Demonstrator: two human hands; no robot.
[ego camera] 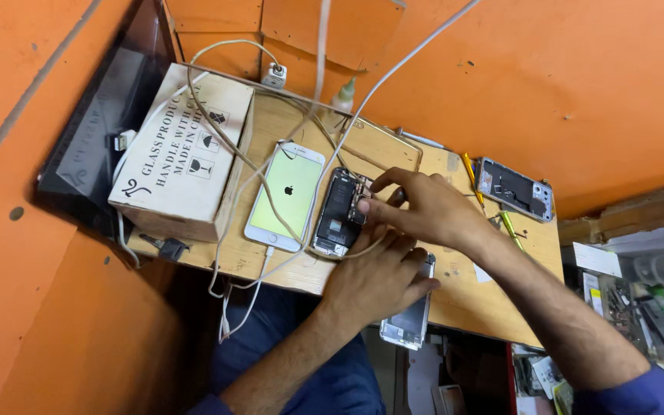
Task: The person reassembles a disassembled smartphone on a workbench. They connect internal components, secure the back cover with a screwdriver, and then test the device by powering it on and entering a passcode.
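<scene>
**Two hands at an opened phone on a small wooden bench**

At ten o'clock a pale cardboard box [182, 157] with black lettering and handling symbols sits on the wooden worktop [463, 296], which is wedged into an orange-walled corner. White cables [228, 138] loop over the box from a charger plug [274, 75] at twelve o'clock. Centre, a white phone [284, 196] lies with its screen lit pale green. Just beside it, toward three o'clock, lies the opened phone body [339, 213], its dark insides showing. The right hand [432, 207] reaches over it, fingertips pinched together at its upper edge. The left hand [378, 277] lies flat, fingers slightly apart, against its lower edge and over a detached screen panel [409, 319]. At two o'clock rests another bare phone frame [515, 188]; at four o'clock stands a cluttered parts tray [647, 300].
</scene>
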